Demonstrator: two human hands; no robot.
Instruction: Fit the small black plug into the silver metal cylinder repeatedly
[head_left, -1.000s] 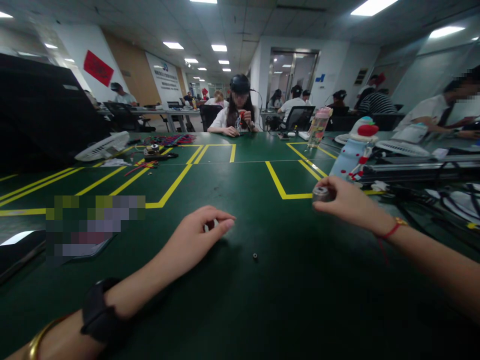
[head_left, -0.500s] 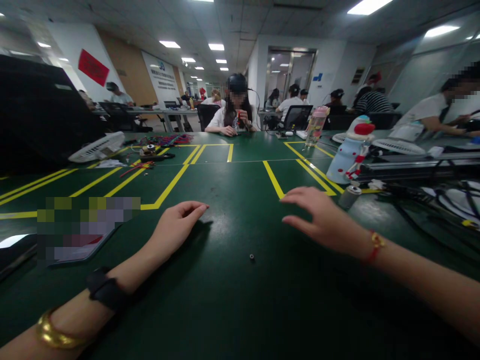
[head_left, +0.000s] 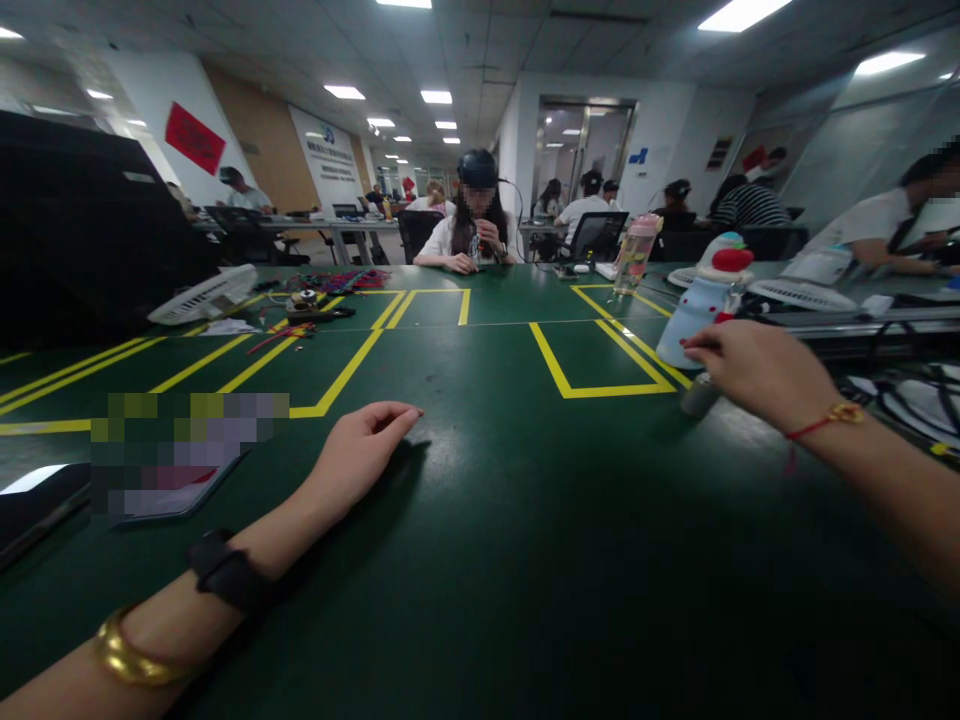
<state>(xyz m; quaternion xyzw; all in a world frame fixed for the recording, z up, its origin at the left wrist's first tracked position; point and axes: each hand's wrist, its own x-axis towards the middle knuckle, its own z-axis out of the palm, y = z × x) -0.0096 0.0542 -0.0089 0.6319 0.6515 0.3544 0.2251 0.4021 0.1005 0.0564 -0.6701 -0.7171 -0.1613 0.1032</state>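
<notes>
The cylinder (head_left: 699, 396) is small, grey and metallic, standing on the green table (head_left: 525, 560) just outside the corner of a yellow outline (head_left: 600, 390) — its top is hidden, so its finer shape is hard to tell. The right hand (head_left: 757, 370) hovers right over it, fingers loosely curled; whether they touch it I cannot tell. A pale blue bottle (head_left: 701, 305) stands just behind. The left hand (head_left: 360, 450) rests on the table well to the left — relaxed, half open, holding nothing. A white fan (head_left: 204, 295) lies far left.
</notes>
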